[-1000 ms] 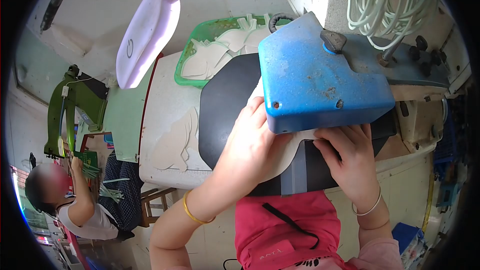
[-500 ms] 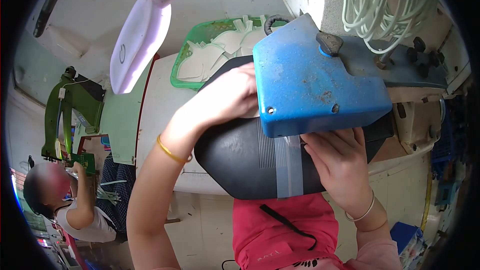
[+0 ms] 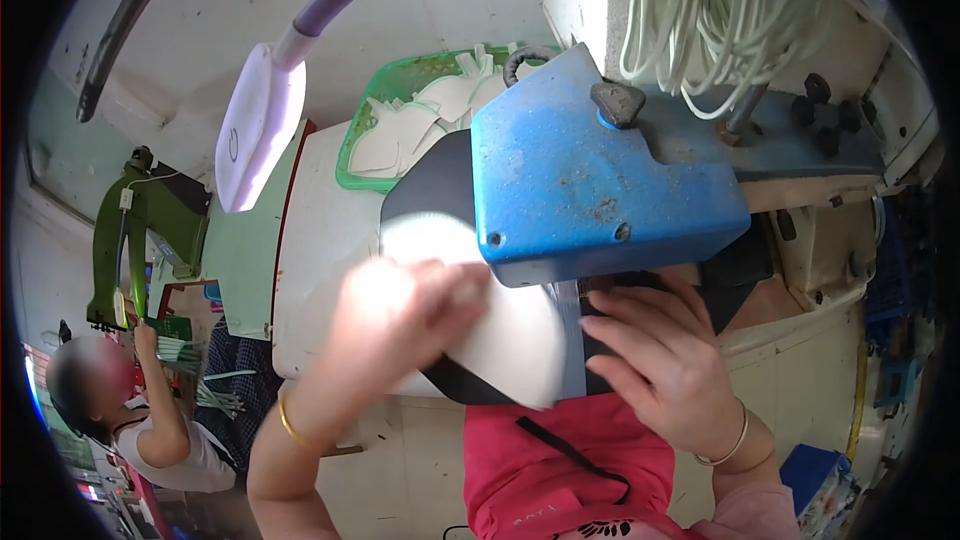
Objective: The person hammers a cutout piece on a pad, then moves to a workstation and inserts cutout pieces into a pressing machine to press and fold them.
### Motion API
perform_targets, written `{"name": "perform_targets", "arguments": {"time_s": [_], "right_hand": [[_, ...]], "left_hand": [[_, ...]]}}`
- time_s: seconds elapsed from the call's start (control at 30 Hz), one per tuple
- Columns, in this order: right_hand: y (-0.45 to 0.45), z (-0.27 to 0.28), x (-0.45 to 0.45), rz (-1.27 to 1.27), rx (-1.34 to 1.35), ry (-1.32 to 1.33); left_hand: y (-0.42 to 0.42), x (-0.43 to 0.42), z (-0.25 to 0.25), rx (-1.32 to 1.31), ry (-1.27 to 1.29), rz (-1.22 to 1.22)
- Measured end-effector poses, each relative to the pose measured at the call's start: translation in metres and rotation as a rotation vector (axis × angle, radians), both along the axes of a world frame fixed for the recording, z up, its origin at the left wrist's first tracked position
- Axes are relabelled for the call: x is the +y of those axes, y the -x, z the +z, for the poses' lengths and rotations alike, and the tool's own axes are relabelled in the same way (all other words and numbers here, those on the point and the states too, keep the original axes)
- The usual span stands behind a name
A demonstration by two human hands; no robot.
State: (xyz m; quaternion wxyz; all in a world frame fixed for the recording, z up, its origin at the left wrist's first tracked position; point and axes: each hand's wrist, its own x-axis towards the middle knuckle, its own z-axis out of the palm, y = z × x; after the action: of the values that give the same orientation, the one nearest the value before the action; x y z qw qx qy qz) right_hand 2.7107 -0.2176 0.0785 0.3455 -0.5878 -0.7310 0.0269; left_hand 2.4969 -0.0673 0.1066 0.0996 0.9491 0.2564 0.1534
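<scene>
A white flat piece [image 3: 510,340] lies on the black plate [image 3: 425,190], its edges smeared by motion, left of and partly below the blue machine head [image 3: 610,180]. Over its left part is my left hand [image 3: 405,305], fingers bent together on it and blurred. My right hand [image 3: 665,345] rests at the plate's right, just under the machine head, its fingers spread and nothing visible in them. Between my right hand and the white piece runs a translucent tape strip [image 3: 572,350].
Behind the plate a green basket [image 3: 350,180] holds several white pieces. A purple lamp [image 3: 260,125] hangs at the upper left, pale cords [image 3: 735,20] at the upper right. Another person [image 3: 170,430] sits at the far left beside a green machine [image 3: 110,240].
The white piece has come into view left of the machine head. My left hand has moved down and left from beside the head; my right hand's fingers have spread. The white pieces left on the table are gone.
</scene>
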Motion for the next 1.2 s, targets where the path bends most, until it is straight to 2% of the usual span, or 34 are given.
{"name": "perform_targets", "arguments": {"time_s": [0.03,0.1,0.17,0.3,0.4,0.53,0.63,0.93,1.2], "right_hand": [[0.007,0.0,0.0,0.021,0.026,0.012],[0.016,0.002,0.003,0.052,-0.019,0.049],[0.022,0.002,0.005,0.044,-0.093,0.066],[-0.005,0.014,-0.008,0.213,-0.091,0.187],[-0.024,0.015,-0.014,0.267,-0.035,0.207],[-0.007,0.017,-0.001,-0.107,-0.102,0.148],[-0.01,0.021,0.005,-0.118,-0.178,0.137],[-0.013,0.022,0.013,-0.095,-0.067,0.211],[0.001,0.004,0.023,-0.146,-0.089,0.019]], "left_hand": [[0.001,-0.018,0.005,0.081,0.129,0.084],[-0.003,-0.026,0.005,0.063,-0.037,0.046],[-0.011,-0.017,0.002,-0.08,-0.137,-0.093],[-0.008,-0.034,0.001,0.023,-0.021,-0.144],[-0.015,-0.047,-0.007,-0.065,0.0,-0.12],[-0.027,-0.056,-0.009,-0.066,0.043,-0.028],[-0.03,-0.057,-0.013,-0.058,0.027,-0.003],[-0.036,-0.058,-0.023,-0.053,-0.054,0.016],[-0.04,-0.067,-0.025,-0.073,-0.098,0.075]]}}
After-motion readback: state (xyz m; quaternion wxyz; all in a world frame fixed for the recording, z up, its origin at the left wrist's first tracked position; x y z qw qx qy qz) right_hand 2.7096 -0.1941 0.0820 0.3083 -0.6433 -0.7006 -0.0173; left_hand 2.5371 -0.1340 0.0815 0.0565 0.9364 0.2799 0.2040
